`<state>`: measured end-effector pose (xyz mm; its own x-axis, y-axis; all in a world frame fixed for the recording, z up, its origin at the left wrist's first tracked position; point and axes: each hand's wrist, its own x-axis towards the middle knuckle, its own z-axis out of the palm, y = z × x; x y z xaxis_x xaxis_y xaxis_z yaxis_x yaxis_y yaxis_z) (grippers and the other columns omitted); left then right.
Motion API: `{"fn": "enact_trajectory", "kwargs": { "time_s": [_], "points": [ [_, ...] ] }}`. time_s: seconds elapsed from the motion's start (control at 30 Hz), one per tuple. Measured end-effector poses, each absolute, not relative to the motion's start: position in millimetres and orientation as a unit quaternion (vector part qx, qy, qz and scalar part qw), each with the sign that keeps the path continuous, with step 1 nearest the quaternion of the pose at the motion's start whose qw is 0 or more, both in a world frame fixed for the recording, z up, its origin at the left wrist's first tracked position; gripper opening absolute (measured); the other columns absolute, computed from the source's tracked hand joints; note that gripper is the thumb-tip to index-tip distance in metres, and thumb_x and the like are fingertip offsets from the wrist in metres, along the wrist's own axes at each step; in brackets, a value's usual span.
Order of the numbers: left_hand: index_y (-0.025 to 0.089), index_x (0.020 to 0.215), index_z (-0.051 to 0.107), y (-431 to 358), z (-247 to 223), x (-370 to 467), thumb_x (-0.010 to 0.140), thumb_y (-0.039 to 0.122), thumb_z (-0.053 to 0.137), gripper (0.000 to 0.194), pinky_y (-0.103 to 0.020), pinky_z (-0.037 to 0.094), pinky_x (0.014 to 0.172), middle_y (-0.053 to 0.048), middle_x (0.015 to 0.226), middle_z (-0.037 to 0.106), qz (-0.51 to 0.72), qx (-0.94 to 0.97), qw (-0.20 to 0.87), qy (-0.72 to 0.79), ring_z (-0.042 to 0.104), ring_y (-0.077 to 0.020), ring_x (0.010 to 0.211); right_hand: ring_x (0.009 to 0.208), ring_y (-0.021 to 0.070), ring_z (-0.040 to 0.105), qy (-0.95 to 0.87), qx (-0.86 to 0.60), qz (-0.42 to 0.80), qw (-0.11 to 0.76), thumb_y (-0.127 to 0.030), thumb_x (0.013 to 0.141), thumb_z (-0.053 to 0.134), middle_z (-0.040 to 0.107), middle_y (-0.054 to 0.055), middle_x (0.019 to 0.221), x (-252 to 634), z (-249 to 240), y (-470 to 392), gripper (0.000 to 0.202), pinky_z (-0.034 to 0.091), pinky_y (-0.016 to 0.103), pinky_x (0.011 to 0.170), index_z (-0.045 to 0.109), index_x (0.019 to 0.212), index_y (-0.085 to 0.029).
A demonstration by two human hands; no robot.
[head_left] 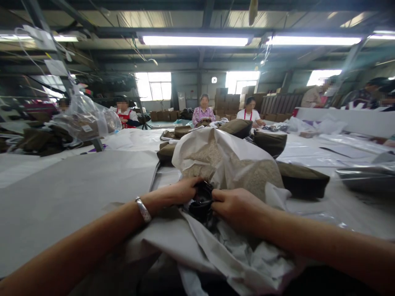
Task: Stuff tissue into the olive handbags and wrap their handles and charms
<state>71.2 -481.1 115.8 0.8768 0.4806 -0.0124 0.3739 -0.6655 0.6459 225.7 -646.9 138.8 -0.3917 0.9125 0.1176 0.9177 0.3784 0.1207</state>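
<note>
Low in the middle, a glossy black coiled bundle (pixel 201 201), its exact kind unclear, lies on white paper. My left hand (pixel 184 190), with a silver bracelet at the wrist, closes on the bundle's left and upper side. From the right, my right hand (pixel 232 205) pinches its edge between thumb and curled fingers. Just beyond both hands, a beige fuzzy-textured item (pixel 203 158) shows through a translucent white sheet (pixel 197 142) draped over it. Crumpled white paper (pixel 243 259) hangs toward me below my right hand.
Dark olive fabric pieces (pixel 304 179) lie behind and right of the sheet. Clear plastic (pixel 370 176) rests at the right. A plastic-wrapped bundle (pixel 89 123) stands at the left by a metal post. Several people sit or stand across the white table (pixel 77 176).
</note>
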Motion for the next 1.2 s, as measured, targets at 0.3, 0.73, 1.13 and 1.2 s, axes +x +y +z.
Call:
{"fn": "enact_trajectory", "kwargs": {
  "time_s": [0.3,0.73,1.13,1.2],
  "points": [
    [0.015,0.139,0.056,-486.3,119.3,70.5,0.083,0.014,0.051,0.057,-0.041,0.04,0.113,-0.014,0.137,0.064,0.049,0.914,0.301,0.268,0.058,-0.0305,0.127,0.077,0.0173,0.066,-0.812,-0.572,-0.053,0.101,-0.014,0.094,0.058,0.069,0.005,0.09,225.3,126.7,-646.6,0.013,0.043,0.026,0.061,0.065,0.105,-0.014],
    [0.014,0.135,0.058,-487.8,113.2,73.4,0.084,0.014,0.05,0.052,-0.037,0.042,0.113,-0.011,0.134,0.066,0.061,0.907,0.313,0.275,0.06,-0.0262,0.125,0.063,0.0174,0.064,-0.826,-0.554,-0.097,0.042,-0.039,0.096,0.064,0.072,0.004,0.078,231.4,122.9,-642.8,0.025,0.022,0.031,0.052,0.067,0.083,-0.017],
    [0.019,0.125,0.064,-498.5,113.4,72.4,0.085,0.02,0.053,0.042,-0.033,0.051,0.101,-0.007,0.125,0.072,0.088,0.913,0.289,0.273,0.067,-0.0227,0.115,0.099,0.0274,0.07,-0.802,-0.589,0.032,0.094,-0.028,0.091,0.071,0.073,0.011,0.107,215.5,115.2,-644.6,0.03,0.051,0.035,0.082,0.066,0.117,-0.015],
    [0.019,0.115,0.068,-499.8,124.0,66.0,0.092,0.027,0.05,0.031,-0.037,0.05,0.101,-0.009,0.117,0.074,0.11,0.922,0.25,0.274,0.068,-0.0251,0.11,0.093,0.0263,0.071,-0.807,-0.584,0.034,0.084,-0.03,0.092,0.07,0.074,0.008,0.1,216.0,114.1,-645.1,0.023,0.05,0.033,0.076,0.068,0.111,-0.016]
  ]
}}
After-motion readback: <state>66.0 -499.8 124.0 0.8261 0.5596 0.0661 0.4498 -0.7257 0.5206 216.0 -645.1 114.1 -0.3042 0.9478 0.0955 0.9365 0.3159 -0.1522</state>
